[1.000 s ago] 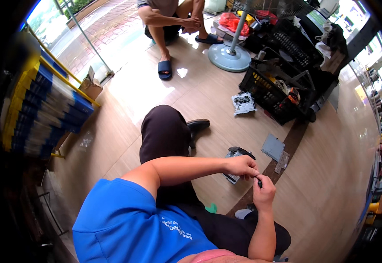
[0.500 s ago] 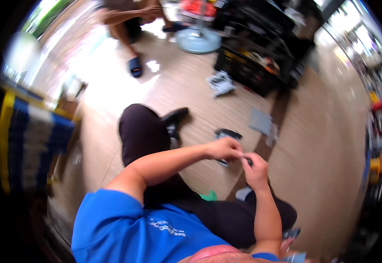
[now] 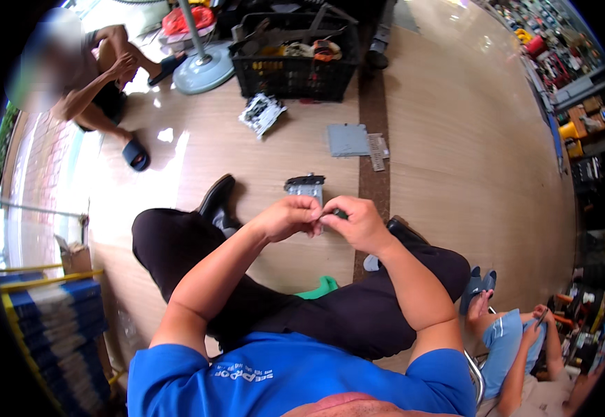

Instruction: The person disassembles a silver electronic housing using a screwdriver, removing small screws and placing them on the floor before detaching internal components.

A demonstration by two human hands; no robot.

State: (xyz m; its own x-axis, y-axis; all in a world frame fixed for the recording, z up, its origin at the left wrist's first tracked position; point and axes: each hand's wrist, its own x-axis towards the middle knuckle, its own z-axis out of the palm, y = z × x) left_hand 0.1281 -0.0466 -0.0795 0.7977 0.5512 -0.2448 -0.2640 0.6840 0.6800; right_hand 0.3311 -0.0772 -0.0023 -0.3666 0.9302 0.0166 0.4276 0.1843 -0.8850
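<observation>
Both my hands meet in front of me, over the gap between my legs. My left hand (image 3: 294, 218) is closed, its fingertips pinched together; what they grip, if anything, is too small to make out. My right hand (image 3: 362, 226) is closed round a small dark piece (image 3: 341, 214), which shows between thumb and curled forefinger. The fingertips of both hands nearly touch. Just beyond them on the floor lies a grey metal part with a black top edge (image 3: 306, 185), partly hidden by my left hand.
A grey flat panel (image 3: 347, 140), a slotted strip (image 3: 377, 152) and a crumpled silver-white packet (image 3: 262, 115) lie ahead. Behind are a black crate (image 3: 293, 73) of parts and a round stand base (image 3: 204, 68). Green cloth (image 3: 320, 288) lies near my legs. People sit far left and lower right.
My view has swung to the right and steadied, so the floor things appear further left. Both hands stay together at the fingertips, the right one still holding the small dark piece.
</observation>
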